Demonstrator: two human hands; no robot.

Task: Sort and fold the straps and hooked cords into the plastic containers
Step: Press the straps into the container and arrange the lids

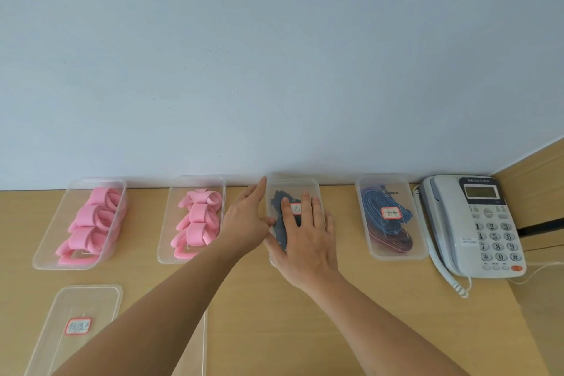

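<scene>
Four clear plastic containers stand in a row along the wall. The two on the left, one (45,250) and another (166,241), hold folded pink straps (91,223) and are uncovered. The third container (293,185) holds dark straps (279,229) under a labelled lid. My right hand (308,232) lies flat on that lid with straight fingers. My left hand (248,220) touches the lid's left edge, index finger stretched to the far corner. The fourth container (393,253) has a labelled lid over blue and red hooked cords (386,229).
A loose lid with a red-framed label (76,311) lies at the front left, and a second lid (195,354) shows partly under my left forearm. A grey desk telephone (476,223) with a coiled cord sits at the far right, beside a wooden side panel.
</scene>
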